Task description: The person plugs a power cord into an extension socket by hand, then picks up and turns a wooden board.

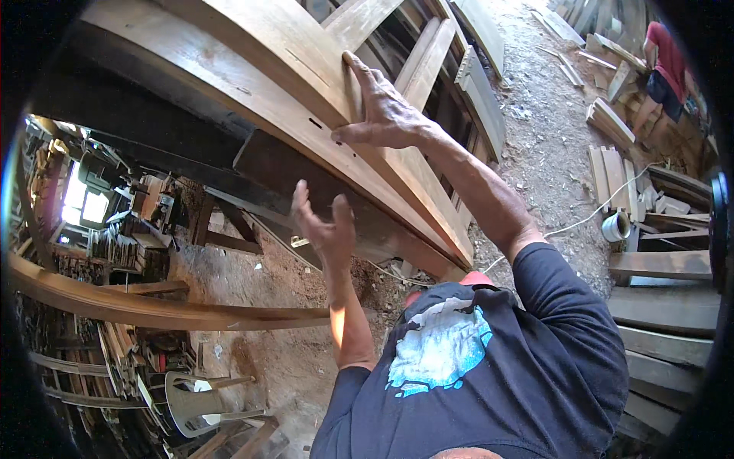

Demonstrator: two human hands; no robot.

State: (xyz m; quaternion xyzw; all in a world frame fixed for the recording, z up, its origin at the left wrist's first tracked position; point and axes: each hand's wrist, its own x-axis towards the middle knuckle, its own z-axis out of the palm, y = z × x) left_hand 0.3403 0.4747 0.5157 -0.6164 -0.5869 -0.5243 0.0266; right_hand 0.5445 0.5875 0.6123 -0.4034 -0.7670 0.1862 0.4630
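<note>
The person's dark shirt (550, 344), with a blue and white picture on it, is closest in the head view. Past it, a long wooden frame (287, 50) lies at a slant over a long plank (183, 57). The right hand (388, 115) is spread wide and touches the frame's near beam. The left hand (326, 226) is open in the air, near the plank. Far off to the right, a person in a red top (670, 57) bends beside some wood pieces (609, 122).

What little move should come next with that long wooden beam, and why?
Perhaps raise the left grip to the wooden beam. It is open in the air and seems to hold nothing, while the right grip rests on the beam with fingers spread, so two might steady it better than one.
</note>
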